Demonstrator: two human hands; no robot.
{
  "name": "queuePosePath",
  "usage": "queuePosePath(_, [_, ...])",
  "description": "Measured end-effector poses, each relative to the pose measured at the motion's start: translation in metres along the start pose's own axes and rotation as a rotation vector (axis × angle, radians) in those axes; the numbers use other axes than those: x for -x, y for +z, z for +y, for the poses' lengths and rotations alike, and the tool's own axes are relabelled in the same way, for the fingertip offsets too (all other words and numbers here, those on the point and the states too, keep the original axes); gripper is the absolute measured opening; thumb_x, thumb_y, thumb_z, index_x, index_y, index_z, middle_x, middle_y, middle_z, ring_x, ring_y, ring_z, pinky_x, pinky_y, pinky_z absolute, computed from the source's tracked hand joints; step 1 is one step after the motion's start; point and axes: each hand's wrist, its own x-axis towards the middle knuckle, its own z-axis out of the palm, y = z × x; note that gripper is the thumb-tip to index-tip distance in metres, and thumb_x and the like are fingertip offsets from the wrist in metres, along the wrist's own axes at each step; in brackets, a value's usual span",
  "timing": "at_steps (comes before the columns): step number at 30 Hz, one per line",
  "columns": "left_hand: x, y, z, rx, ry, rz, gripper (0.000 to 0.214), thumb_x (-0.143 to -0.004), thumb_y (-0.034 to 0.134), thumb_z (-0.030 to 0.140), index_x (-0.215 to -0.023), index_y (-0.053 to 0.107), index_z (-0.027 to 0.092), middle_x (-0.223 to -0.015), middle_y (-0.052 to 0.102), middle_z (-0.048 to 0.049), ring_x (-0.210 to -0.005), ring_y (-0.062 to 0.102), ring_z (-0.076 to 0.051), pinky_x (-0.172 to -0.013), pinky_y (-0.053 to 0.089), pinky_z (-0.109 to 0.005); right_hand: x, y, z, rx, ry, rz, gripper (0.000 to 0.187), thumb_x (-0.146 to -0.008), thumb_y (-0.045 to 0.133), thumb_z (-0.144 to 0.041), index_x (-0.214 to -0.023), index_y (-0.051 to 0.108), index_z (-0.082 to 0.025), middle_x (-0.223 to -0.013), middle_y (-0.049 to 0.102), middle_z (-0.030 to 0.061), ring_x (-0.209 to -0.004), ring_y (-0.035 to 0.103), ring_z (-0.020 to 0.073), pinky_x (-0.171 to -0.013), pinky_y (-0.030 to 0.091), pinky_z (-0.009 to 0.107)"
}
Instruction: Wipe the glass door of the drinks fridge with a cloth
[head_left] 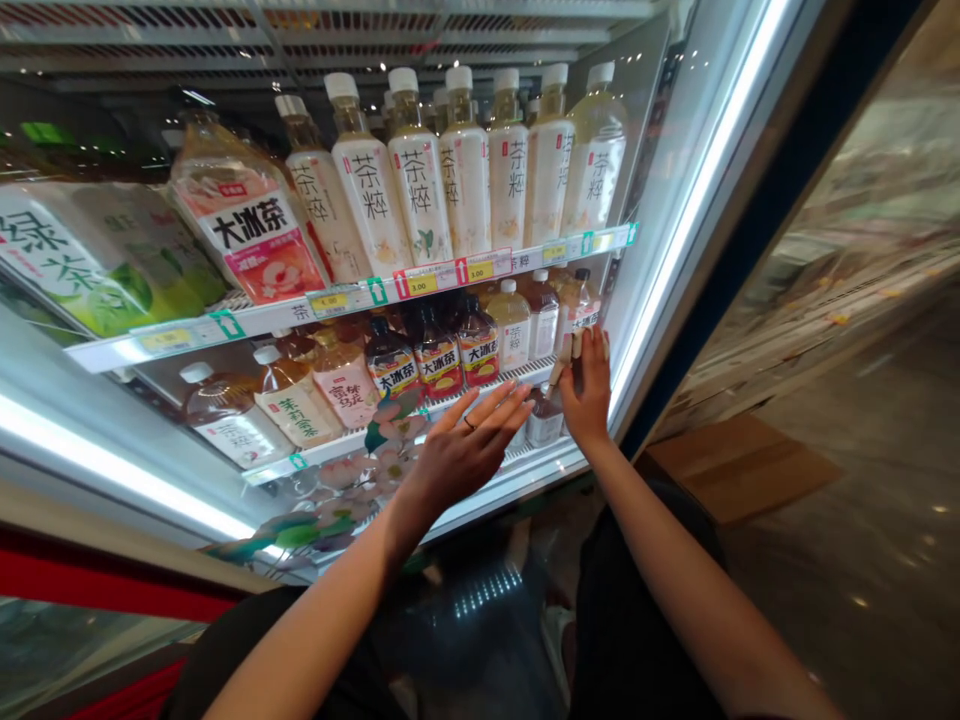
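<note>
Inside a lit drinks chiller, rows of white-capped milky tea bottles (416,175) stand on an upper wire shelf behind a white price rail (352,297), with dark-labelled iced tea bottles (435,358) below. A floral decal (382,450) and the glass door (645,230) lie before my hands. My left grip (469,450) is wide open, fingers spread, a ring (469,423) showing, and holds nothing. My right grip (586,385) stands open and upright beside a slim tan strip (559,365), too blurred to name. Whether either palm touches the glass I cannot tell. A cardboard box (739,468) lies on the floor at right.
</note>
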Motion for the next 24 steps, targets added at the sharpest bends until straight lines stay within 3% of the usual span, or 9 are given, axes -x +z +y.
queuePosePath(3, [0.007,-0.004,-0.003,-0.024,0.028,-0.028,0.056,-0.1,0.051,0.006,-0.154,0.062,0.015,-0.165,0.06,-0.0049,-0.159,0.049,-0.017,-0.144,0.014,-0.039,0.002,0.0,-0.005,-0.001,0.005,0.002,0.074,-0.111,0.045,-0.031,-0.178,0.016,-0.041,-0.185,0.028,0.0032,-0.172,0.024,0.0286,-0.137,0.029,0.064])
queuePosePath(9, [0.029,-0.011,-0.005,-0.045,-0.058,-0.058,0.055,-0.099,0.053,0.006,-0.153,0.063,0.015,-0.164,0.061,-0.0065,-0.161,0.048,-0.019,-0.144,0.012,-0.04,0.003,0.003,-0.011,-0.014,-0.017,-0.032,0.074,-0.111,0.045,-0.035,-0.178,0.015,-0.042,-0.185,0.027,0.0023,-0.172,0.023,0.03,-0.137,0.028,0.065])
queuePosePath(18, [0.03,-0.015,-0.007,-0.05,-0.102,-0.025,0.057,-0.099,0.052,0.005,-0.154,0.061,0.017,-0.162,0.063,-0.0056,-0.159,0.05,-0.019,-0.142,0.017,-0.04,0.006,0.008,-0.02,-0.006,-0.056,-0.022,0.078,-0.108,0.051,-0.036,-0.178,0.016,-0.042,-0.184,0.03,0.0037,-0.17,0.029,0.0305,-0.136,0.032,0.063])
queuePosePath(24, [0.034,-0.013,-0.006,-0.038,-0.092,-0.052,0.057,-0.099,0.053,0.006,-0.155,0.06,0.016,-0.164,0.062,-0.0064,-0.162,0.046,-0.019,-0.142,0.018,-0.04,0.011,0.01,-0.015,0.032,0.018,-0.012,0.077,-0.108,0.049,-0.04,-0.178,0.017,-0.037,-0.184,0.03,0.0058,-0.172,0.025,0.0319,-0.136,0.029,0.065])
